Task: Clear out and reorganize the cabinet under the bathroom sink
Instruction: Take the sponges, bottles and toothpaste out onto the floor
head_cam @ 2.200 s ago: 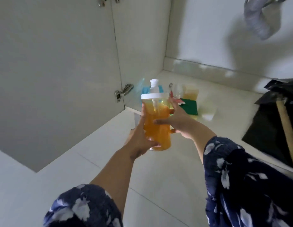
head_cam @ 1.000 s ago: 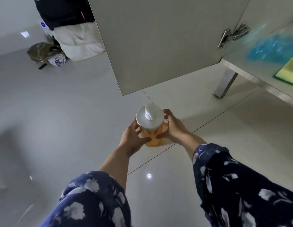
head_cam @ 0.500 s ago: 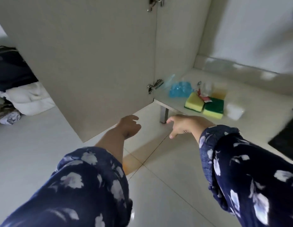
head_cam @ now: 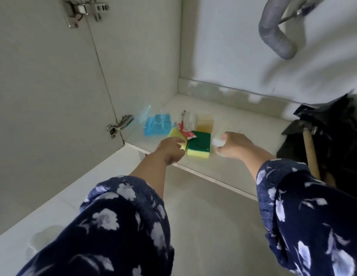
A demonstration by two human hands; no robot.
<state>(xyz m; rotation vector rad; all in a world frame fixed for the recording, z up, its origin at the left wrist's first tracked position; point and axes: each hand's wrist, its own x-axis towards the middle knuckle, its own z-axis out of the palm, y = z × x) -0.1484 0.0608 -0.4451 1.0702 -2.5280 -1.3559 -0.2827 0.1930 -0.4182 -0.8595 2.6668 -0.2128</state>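
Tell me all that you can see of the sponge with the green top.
The sponge is a flat rectangular block with a dark green scouring layer on top and yellow foam beneath. It lies flat near the front edge of the cabinet floor. A second, yellow sponge sits close on its left, and a red and white packet overlaps its back left corner. Neither hand touches it.

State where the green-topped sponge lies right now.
The green-topped sponge lies near the cabinet floor's front edge, between both hands, beside a yellow sponge.
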